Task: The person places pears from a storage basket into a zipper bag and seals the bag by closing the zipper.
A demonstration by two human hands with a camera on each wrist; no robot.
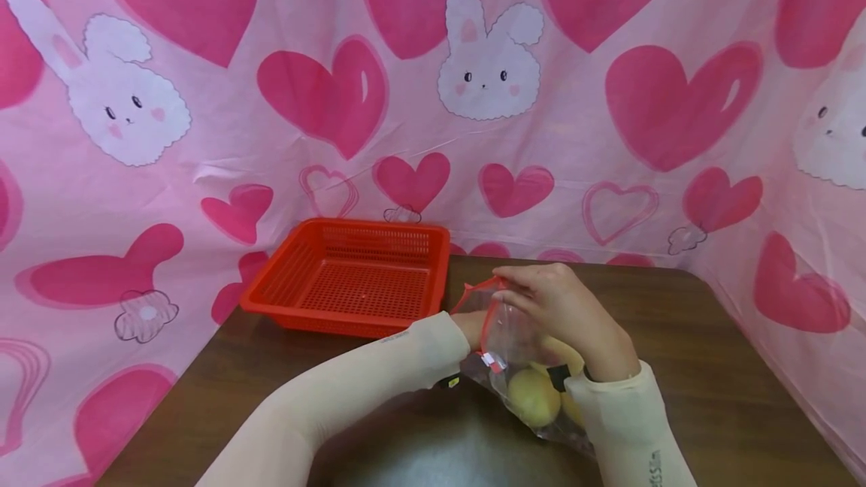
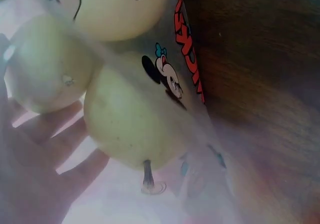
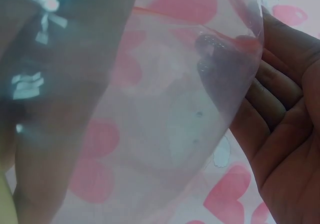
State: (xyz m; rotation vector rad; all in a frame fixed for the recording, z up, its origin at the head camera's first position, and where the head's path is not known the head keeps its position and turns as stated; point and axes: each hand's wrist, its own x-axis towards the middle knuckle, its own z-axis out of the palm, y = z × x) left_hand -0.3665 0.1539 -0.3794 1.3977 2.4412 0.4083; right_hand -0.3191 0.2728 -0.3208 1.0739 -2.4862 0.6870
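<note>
A clear plastic zip bag (image 1: 512, 337) with a red zip edge and a slider stands tilted on the table, several pale yellow pears (image 1: 534, 397) inside it. At the bag's mouth, my right hand (image 1: 564, 314) pinches the rim between thumb and fingers and holds it up. My left hand (image 1: 471, 326) reaches in through the mouth, mostly hidden by plastic in the head view. Through the film in the left wrist view, its spread fingers (image 2: 67, 141) lie against the pears (image 2: 132, 116). Cartoon prints and red lettering mark the bag.
A red perforated plastic basket (image 1: 365, 325) stands at the back left of the brown wooden table (image 1: 704, 367), close to the bag. Pink fabric (image 1: 419, 126) with hearts and rabbits hangs behind the table and along its sides.
</note>
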